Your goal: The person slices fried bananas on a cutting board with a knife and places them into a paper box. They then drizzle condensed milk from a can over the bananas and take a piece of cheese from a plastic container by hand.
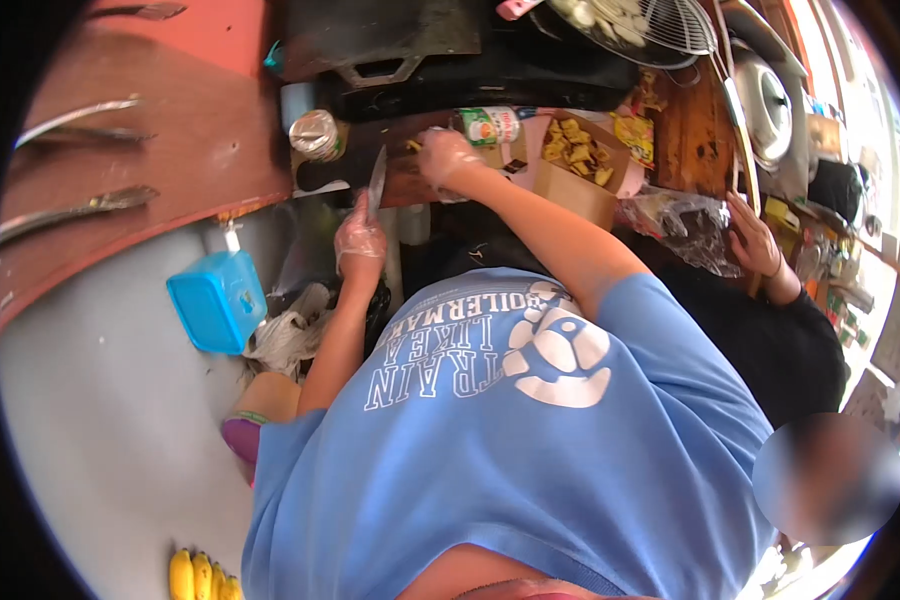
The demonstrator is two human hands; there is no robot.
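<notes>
A box of cut pieces [578, 152] sits on the counter [695, 130] — a can [490, 125] just beside it.

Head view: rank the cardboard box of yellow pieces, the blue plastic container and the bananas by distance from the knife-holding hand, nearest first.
From the gloved left hand:
1. Blue plastic container, on the grey floor beside it.
2. Cardboard box of yellow pieces, across the counter.
3. Bananas, at the bottom edge.

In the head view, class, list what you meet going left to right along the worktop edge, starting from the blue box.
blue box → knife held in the left hand → right hand on the cutting board → cardboard box of yellow pieces → another person's hand
</notes>
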